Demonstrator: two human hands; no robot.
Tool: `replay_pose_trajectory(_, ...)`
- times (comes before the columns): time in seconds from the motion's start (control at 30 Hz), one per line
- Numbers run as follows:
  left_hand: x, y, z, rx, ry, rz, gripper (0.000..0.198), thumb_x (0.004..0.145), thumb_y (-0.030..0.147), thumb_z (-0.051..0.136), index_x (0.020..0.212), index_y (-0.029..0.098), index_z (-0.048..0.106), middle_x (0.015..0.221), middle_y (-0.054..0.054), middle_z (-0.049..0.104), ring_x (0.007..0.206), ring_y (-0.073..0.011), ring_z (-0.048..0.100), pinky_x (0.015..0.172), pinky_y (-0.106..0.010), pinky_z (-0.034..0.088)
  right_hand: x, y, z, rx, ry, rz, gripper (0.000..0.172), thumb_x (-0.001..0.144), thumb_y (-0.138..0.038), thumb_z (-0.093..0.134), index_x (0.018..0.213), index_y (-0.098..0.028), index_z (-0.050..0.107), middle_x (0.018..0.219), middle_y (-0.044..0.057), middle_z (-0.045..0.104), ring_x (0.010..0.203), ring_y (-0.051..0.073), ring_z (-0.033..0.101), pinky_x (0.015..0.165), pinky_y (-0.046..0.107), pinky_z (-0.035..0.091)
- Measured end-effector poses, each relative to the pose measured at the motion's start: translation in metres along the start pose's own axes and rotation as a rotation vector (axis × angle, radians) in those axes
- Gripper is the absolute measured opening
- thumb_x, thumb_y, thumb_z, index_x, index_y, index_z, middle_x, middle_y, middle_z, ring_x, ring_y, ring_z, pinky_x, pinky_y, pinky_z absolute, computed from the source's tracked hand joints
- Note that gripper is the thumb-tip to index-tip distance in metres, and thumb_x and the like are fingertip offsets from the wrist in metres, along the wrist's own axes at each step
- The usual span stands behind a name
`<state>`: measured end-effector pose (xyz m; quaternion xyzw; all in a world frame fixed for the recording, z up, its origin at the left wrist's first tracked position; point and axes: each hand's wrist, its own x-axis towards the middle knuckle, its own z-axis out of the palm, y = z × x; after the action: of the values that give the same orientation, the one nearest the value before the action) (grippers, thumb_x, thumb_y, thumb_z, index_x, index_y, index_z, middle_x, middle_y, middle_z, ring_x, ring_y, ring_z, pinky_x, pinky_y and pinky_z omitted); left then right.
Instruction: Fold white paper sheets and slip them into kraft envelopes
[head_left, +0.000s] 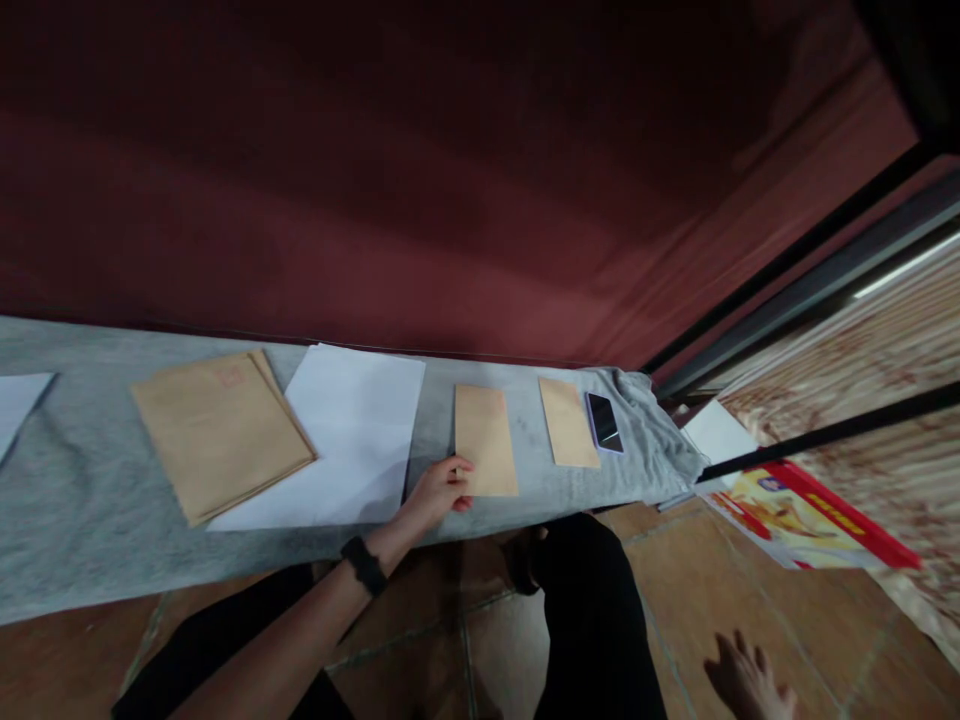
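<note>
Brown paper envelope (pixel 487 425): rectangular, faint reddish marking near far edge; lies flat on grey cloth (pixel 90 500).

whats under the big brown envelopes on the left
The big brown envelopes overlap white paper and lie over gray cloth; whatever they fully cover can't be seen.

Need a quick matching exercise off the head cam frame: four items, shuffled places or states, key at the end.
1. Stack of large brown paper envelopes
2. Dark-screened rectangular phone
3. Left hand
4. Right hand

A. Fingers spread, above brown tiled floor
B. Touching a narrow brown paper envelope
C. Partly over white paper sheets
D. On grey cloth, beside another narrow envelope

Pairs: 1-C, 2-D, 3-B, 4-A
</note>
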<state>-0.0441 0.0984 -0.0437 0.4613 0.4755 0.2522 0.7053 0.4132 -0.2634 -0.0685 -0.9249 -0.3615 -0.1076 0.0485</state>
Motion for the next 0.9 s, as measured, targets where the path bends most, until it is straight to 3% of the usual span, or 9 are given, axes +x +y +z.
replay_pose_trajectory(0.07, 0.000, 0.001, 0.000, -0.017, 0.010, 0.015, 0.030, 0.078, 0.014, 0.068, 0.107, 0.016, 0.063, 0.066, 0.004, 0.066, 0.054, -0.0106, 0.067, 0.053, -0.019, 0.054, -0.016, -0.004, -0.003, -0.022, -0.163, 0.168, 0.029, 0.059, -0.056, 0.053, 0.039, -0.036, 0.049, 0.060, 0.020, 0.065, 0.064, 0.047, 0.070, 0.059, 0.068, 0.049)
replay_pose_trajectory(0.13, -0.001, 0.002, 0.000, -0.006, 0.012, 0.028, 0.030, 0.079, 0.014, 0.067, 0.109, 0.016, 0.063, 0.066, 0.004, 0.065, 0.055, -0.0109, 0.068, 0.053, -0.019, 0.054, -0.012, -0.038, -0.015, -0.001, -0.074, 0.068, 0.032, 0.073, -0.053, 0.045, 0.050, -0.037, 0.060, 0.074, 0.018, 0.074, 0.082, 0.045, 0.075, 0.078, 0.071, 0.051)
replay_pose_trajectory(0.2, -0.001, 0.002, 0.001, 0.041, 0.010, 0.029, 0.031, 0.082, 0.013, 0.063, 0.113, 0.015, 0.062, 0.064, 0.005, 0.064, 0.052, -0.0105, 0.066, 0.052, -0.019, 0.053, 0.004, -0.093, -0.031, 0.011, 0.105, -0.108, 0.041, 0.085, -0.046, 0.035, 0.085, -0.035, 0.075, 0.122, 0.017, 0.075, 0.124, 0.046, 0.065, 0.103, 0.081, 0.035)
replay_pose_trajectory(0.27, -0.001, 0.001, 0.002, 0.123, 0.007, 0.024, 0.034, 0.084, 0.011, 0.058, 0.117, 0.016, 0.061, 0.061, 0.006, 0.062, 0.048, -0.0101, 0.063, 0.049, -0.018, 0.049, 0.021, -0.159, -0.044, 0.064, 0.162, -0.237, 0.049, 0.093, -0.044, 0.035, 0.114, -0.026, 0.075, 0.148, 0.018, 0.061, 0.143, 0.043, 0.050, 0.115, 0.082, 0.020)
replay_pose_trajectory(0.33, 0.000, 0.000, 0.004, 0.227, 0.016, 0.027, 0.035, 0.086, 0.011, 0.056, 0.120, 0.017, 0.062, 0.058, 0.007, 0.059, 0.044, -0.0098, 0.059, 0.047, -0.018, 0.045, 0.032, -0.228, -0.051, 0.244, 0.083, -0.383, 0.049, 0.100, -0.045, 0.035, 0.122, -0.025, 0.073, 0.145, 0.015, 0.065, 0.141, 0.038, 0.054, 0.118, 0.077, 0.022)
replay_pose_trajectory(0.43, -0.001, 0.001, 0.005, 0.452, 0.048, 0.087, 0.030, 0.088, 0.012, 0.057, 0.115, 0.020, 0.066, 0.060, 0.006, 0.062, 0.047, -0.0111, 0.060, 0.051, -0.020, 0.043, 0.033, -0.327, -0.045, 0.610, -0.167, -0.670, 0.052, 0.108, -0.047, 0.030, 0.132, -0.025, 0.071, 0.147, 0.012, 0.064, 0.139, 0.028, 0.057, 0.119, 0.057, 0.041)
replay_pose_trajectory(0.57, -0.005, 0.009, 0.004, 0.784, 0.089, 0.223, 0.023, 0.091, 0.015, 0.055, 0.109, 0.021, 0.069, 0.090, -0.006, 0.077, 0.085, -0.0190, 0.073, 0.075, -0.025, 0.050, 0.027, -0.423, -0.023, 0.677, -0.306, -0.998, 0.055, 0.111, -0.050, 0.028, 0.150, -0.024, 0.056, 0.161, 0.007, 0.049, 0.153, 0.022, 0.041, 0.127, 0.048, 0.035)
replay_pose_trajectory(0.67, -0.008, 0.017, 0.004, 0.940, 0.096, 0.199, 0.030, 0.093, 0.017, 0.054, 0.120, 0.019, 0.066, 0.105, -0.012, 0.078, 0.098, -0.0240, 0.073, 0.084, -0.030, 0.050, 0.037, -0.460, -0.005, 0.515, -0.362, -1.109, 0.055, 0.112, -0.044, 0.023, 0.154, -0.023, 0.052, 0.165, 0.007, 0.043, 0.155, 0.021, 0.036, 0.129, 0.047, 0.030)
replay_pose_trajectory(0.9, -0.014, 0.019, 0.007, 1.073, 0.049, 0.214, 0.043, 0.095, 0.014, 0.048, 0.137, 0.017, 0.059, 0.118, -0.019, 0.075, 0.109, -0.0321, 0.071, 0.090, -0.039, 0.050, 0.093, -0.493, 0.022, 0.349, -0.257, -1.122, 0.053, 0.112, -0.038, 0.030, 0.162, -0.025, 0.037, 0.170, 0.007, 0.033, 0.158, 0.022, 0.031, 0.130, 0.050, 0.026)
